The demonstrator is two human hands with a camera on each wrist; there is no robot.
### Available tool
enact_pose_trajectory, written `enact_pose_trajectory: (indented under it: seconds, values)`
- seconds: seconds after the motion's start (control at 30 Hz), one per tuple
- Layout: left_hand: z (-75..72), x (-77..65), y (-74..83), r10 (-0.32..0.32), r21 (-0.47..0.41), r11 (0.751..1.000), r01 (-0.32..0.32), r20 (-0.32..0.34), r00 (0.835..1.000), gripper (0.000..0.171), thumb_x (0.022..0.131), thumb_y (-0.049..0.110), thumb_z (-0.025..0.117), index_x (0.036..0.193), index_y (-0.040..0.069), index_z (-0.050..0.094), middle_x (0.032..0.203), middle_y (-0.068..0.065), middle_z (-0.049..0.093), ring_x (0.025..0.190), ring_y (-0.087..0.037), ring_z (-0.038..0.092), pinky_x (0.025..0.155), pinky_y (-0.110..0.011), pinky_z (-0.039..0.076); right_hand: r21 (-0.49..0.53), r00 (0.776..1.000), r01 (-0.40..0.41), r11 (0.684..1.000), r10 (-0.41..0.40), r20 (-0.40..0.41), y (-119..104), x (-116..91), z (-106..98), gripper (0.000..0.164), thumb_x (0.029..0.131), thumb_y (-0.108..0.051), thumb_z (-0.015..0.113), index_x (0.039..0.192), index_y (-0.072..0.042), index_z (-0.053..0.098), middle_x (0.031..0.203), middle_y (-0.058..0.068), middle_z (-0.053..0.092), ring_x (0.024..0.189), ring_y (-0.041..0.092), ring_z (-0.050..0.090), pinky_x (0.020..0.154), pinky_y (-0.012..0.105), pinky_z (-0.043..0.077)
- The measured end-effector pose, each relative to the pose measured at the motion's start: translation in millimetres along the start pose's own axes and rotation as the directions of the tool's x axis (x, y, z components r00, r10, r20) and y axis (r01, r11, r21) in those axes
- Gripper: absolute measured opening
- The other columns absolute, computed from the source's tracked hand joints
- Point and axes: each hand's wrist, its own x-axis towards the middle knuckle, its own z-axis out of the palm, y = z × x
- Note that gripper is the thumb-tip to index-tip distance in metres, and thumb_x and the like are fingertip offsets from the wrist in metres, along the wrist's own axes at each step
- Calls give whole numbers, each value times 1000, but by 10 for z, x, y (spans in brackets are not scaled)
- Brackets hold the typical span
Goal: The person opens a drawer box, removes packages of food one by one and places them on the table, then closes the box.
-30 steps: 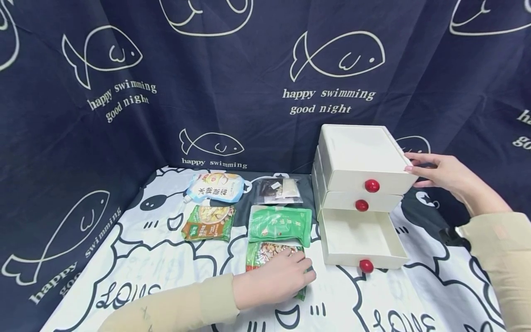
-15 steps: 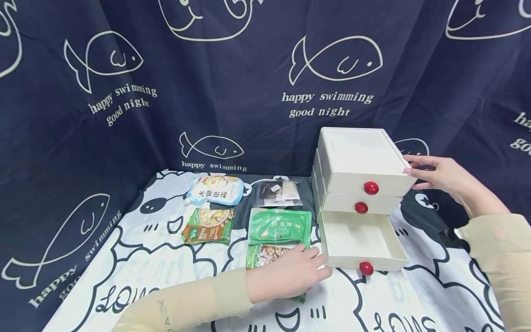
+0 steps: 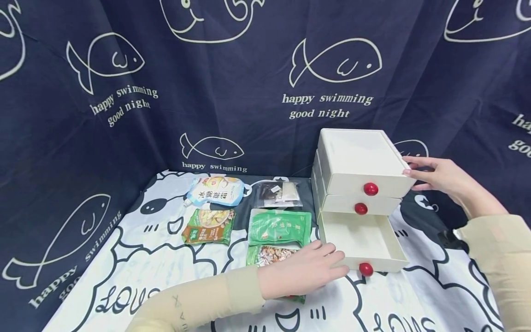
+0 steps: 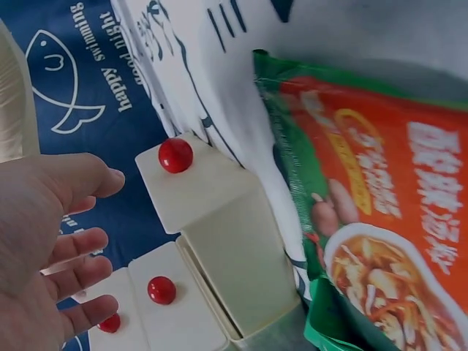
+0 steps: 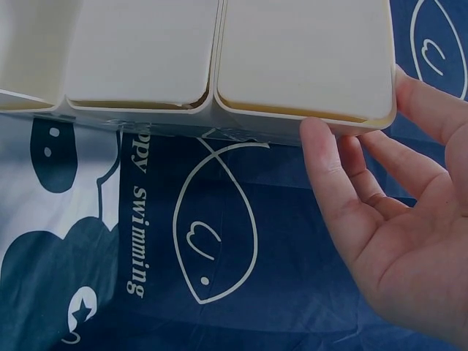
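A white cabinet with red knobs stands at the back right, its bottom drawer pulled out. My right hand rests its fingertips on the cabinet's upper right side; in the right wrist view, thumb and fingers touch the top unit's corner. My left hand hangs over the front packet and reaches toward the drawer's near left corner, holding nothing. In the left wrist view its fingers are spread, apart from the red drawer knob. A green and red food packet with a soup picture lies beside the drawer, partly hidden in the head view.
A green pouch lies behind the front packet, with a clear bag of dark and pale contents beyond it. To the left are a blue-white spouted pouch and a brown-green packet. A dark curtain hangs behind.
My left hand has slid right, from above the front packet toward the open bottom drawer. The right hand keeps its place on the cabinet. The packets lie where they were.
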Motion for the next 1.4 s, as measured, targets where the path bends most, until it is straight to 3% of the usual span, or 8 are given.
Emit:
enact_pose_trajectory:
  seconds: [0.43, 0.7, 0.9, 1.03, 1.23, 1.4]
  values:
    - [11, 281, 29, 16, 7, 1000, -16, -20, 1000, 42, 87, 23, 58, 126, 29, 46, 124, 9, 47, 104, -11, 44, 78, -23, 35, 6, 1000, -9, 1000, 9, 1, -4, 4, 3, 73, 88, -34, 65, 143, 1, 34, 95, -30, 47, 79, -6, 60, 71, 27, 56]
    - [-2, 429, 42, 21, 12, 1000, -21, -45, 999, 25, 98, 26, 42, 122, 33, 48, 122, 11, 47, 103, -10, 43, 78, -22, 33, 16, 1000, -5, 1000, 5, -6, 3, 0, 8, 73, 87, -34, 66, 143, 1, 34, 93, -32, 47, 79, -6, 60, 72, 28, 56]
    - [-7, 503, 65, 41, 48, 998, -39, -40, 998, 25, 100, 25, 38, 121, 31, 50, 121, 11, 47, 103, -10, 43, 78, -22, 33, 11, 1000, -5, 1000, 5, -5, 1, -1, 9, 73, 87, -34, 66, 143, 2, 34, 97, -29, 48, 79, -6, 60, 72, 28, 56]
    - [35, 575, 93, 61, 50, 997, -60, -11, 998, 28, 100, 27, 37, 125, 31, 48, 125, 10, 46, 105, -10, 43, 80, -24, 33, 4, 1000, -7, 1000, 7, -1, -6, -2, 5, 73, 87, -34, 66, 143, 1, 34, 103, -24, 49, 80, -6, 60, 72, 27, 56]
    - [121, 657, 139, 98, 79, 992, -97, -6, 995, 29, 101, 27, 34, 125, 32, 48, 123, 10, 47, 105, -10, 44, 79, -23, 33, 33, 1000, -3, 999, 3, 3, -6, 7, 9, 73, 88, -31, 65, 143, 5, 32, 91, -32, 50, 78, -5, 61, 69, 26, 56]
    - [187, 721, 177, 116, 108, 987, -115, -8, 993, 28, 100, 26, 33, 124, 32, 48, 124, 11, 47, 105, -10, 45, 79, -23, 34, 59, 1000, 8, 998, -8, 1, 10, 2, 6, 72, 88, -27, 66, 142, 6, 32, 90, -33, 52, 78, -5, 61, 68, 26, 56]
